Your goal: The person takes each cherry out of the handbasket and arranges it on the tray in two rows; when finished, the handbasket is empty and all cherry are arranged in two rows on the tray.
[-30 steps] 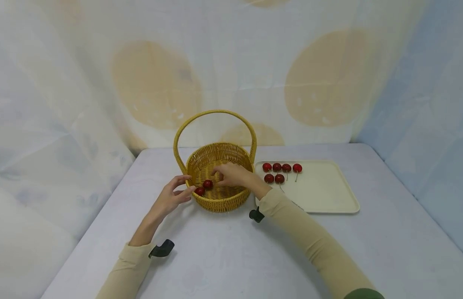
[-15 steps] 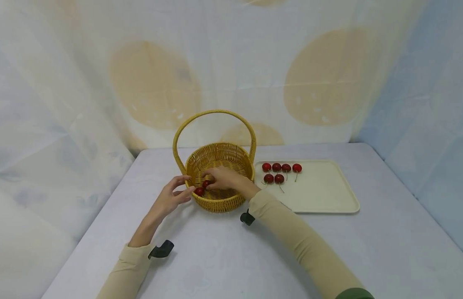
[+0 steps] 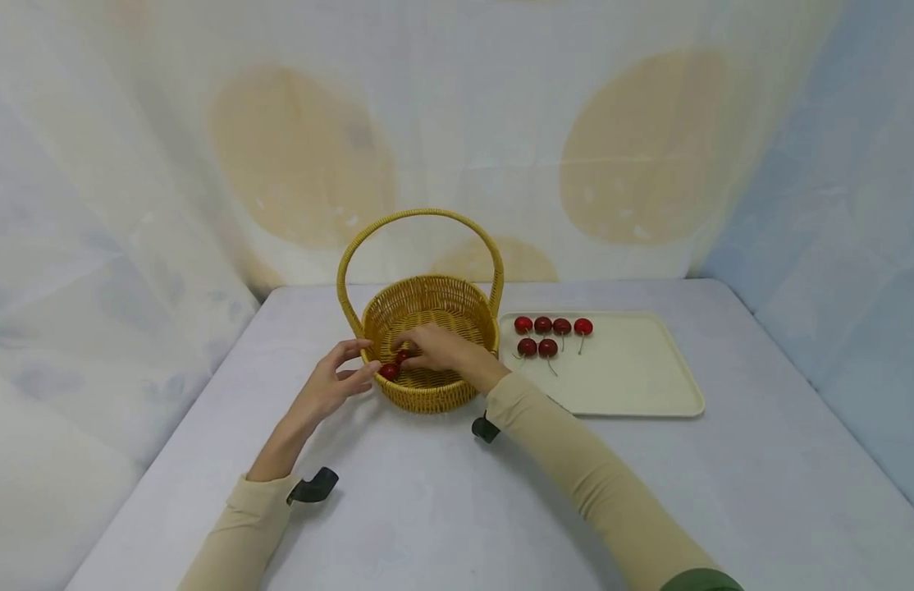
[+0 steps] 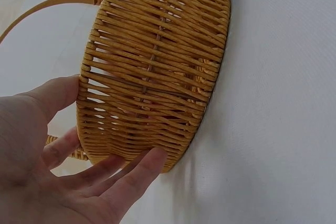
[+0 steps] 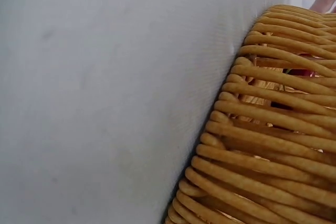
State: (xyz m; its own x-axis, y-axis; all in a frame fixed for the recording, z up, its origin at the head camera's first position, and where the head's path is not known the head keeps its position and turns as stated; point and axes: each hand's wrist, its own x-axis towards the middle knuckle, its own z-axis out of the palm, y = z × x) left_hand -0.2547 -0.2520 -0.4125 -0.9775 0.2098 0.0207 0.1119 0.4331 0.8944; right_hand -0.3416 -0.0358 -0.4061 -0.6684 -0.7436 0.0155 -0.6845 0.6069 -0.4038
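Observation:
A yellow wicker basket (image 3: 427,400) with a tall arched handle stands on the table, with two dark red cherries inside near its left wall. My left hand (image 3: 327,386) touches the basket's left rim, its fingers spread and fairly straight; in the left wrist view, the left hand's fingers (image 4: 139,174) lie along the woven side. Reaching over the near right rim, my right hand (image 3: 438,349) pinches one cherry (image 3: 402,357) between thumb and finger. Beside that cherry lies the other cherry (image 3: 388,372). The right wrist view hides the right hand's fingers behind the weave.
To the right of the basket, a cream rectangular tray (image 3: 634,382) holds several stemmed cherries (image 3: 548,348) in two rows at its left end. The white table (image 3: 427,509) runs back to a draped cloth (image 3: 486,148) with tan circles.
My right hand has moved left inside the basket and lowered its fingers onto a cherry. The left hand keeps its place at the rim. The head view has tilted slightly.

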